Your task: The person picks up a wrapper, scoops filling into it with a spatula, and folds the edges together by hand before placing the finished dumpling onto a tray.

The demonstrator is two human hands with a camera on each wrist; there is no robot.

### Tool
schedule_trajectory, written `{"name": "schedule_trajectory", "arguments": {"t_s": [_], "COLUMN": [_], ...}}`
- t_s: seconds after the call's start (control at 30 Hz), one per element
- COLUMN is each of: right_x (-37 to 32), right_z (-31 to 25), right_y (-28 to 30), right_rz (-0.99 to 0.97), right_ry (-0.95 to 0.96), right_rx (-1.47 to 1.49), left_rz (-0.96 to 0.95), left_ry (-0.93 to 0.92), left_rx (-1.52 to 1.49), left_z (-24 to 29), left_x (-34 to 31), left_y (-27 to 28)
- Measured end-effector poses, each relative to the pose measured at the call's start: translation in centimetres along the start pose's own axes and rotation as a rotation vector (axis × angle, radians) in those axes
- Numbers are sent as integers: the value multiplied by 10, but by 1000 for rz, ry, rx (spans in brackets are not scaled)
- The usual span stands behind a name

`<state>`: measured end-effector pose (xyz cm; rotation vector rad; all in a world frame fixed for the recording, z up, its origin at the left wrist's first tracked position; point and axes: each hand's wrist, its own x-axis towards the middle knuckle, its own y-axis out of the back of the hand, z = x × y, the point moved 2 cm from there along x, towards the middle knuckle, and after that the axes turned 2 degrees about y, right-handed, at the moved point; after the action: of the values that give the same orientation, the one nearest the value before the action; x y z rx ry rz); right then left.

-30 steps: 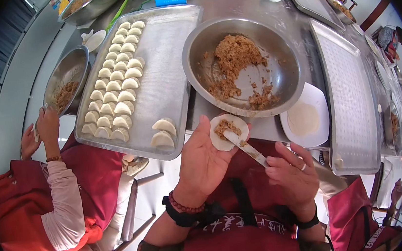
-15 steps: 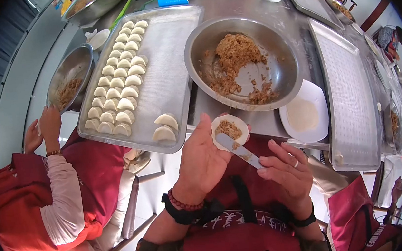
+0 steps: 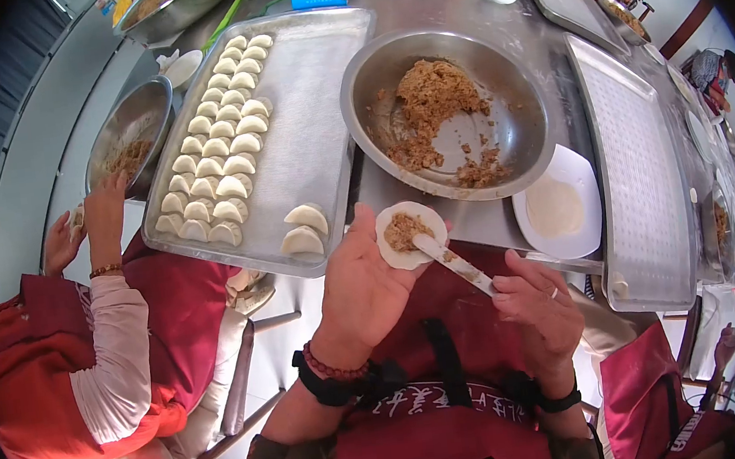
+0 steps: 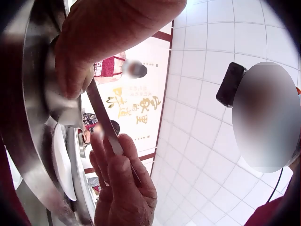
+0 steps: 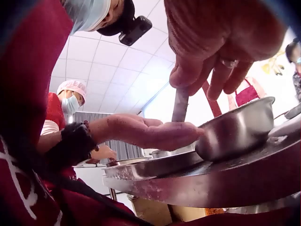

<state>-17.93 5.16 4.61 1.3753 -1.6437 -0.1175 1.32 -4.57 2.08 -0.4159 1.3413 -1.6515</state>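
My left hand (image 3: 360, 288) lies palm up near the table's front edge, in front of the steel bowl (image 3: 539, 153). On its fingers rests a round dumpling wrapper (image 3: 391, 257) with brown filling (image 3: 402, 229) in the middle. From the right, my right hand (image 3: 541, 305) pinches a flat filling spatula (image 3: 466, 271) between thumb and fingers, its tip at the filling. The right wrist view shows the spatula (image 5: 180, 104) slanting down to the flat left hand (image 5: 146, 133). In the left wrist view the right hand (image 4: 124, 193) grips the spatula (image 4: 104, 113); the wrapper is mostly hidden there.
A metal tray (image 3: 305, 102) with rows of folded dumplings (image 3: 220, 146) stands left of the bowl. To the bowl's right are a white plate (image 3: 584, 198) with wrappers and a perforated tray (image 3: 644, 173). Another person (image 3: 113, 364) works at the left beside a second bowl (image 3: 150, 118).
The spatula tip has shifted over the filling, which spread flatter on the wrapper and then was pressed again. Both hands moved only slightly. The neighbour's hand has reached toward their bowl.
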Motion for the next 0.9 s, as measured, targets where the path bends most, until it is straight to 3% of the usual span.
{"name": "schedule_trajectory", "arguments": {"t_s": [0.3,0.4,0.9], "right_x": [2,2,9], "right_z": [9,13,5], "right_y": [-3,-10,-2], "right_rz": [208,213,33], "right_ry": [-296,-305,8], "right_rx": [201,232,-40], "left_rz": [-49,-25,-39], "left_ry": [-23,-25,2], "left_rx": [-70,-40,-10], "left_z": [3,2,-9], "left_x": [22,22,15], "left_y": [-7,-11,-14]}}
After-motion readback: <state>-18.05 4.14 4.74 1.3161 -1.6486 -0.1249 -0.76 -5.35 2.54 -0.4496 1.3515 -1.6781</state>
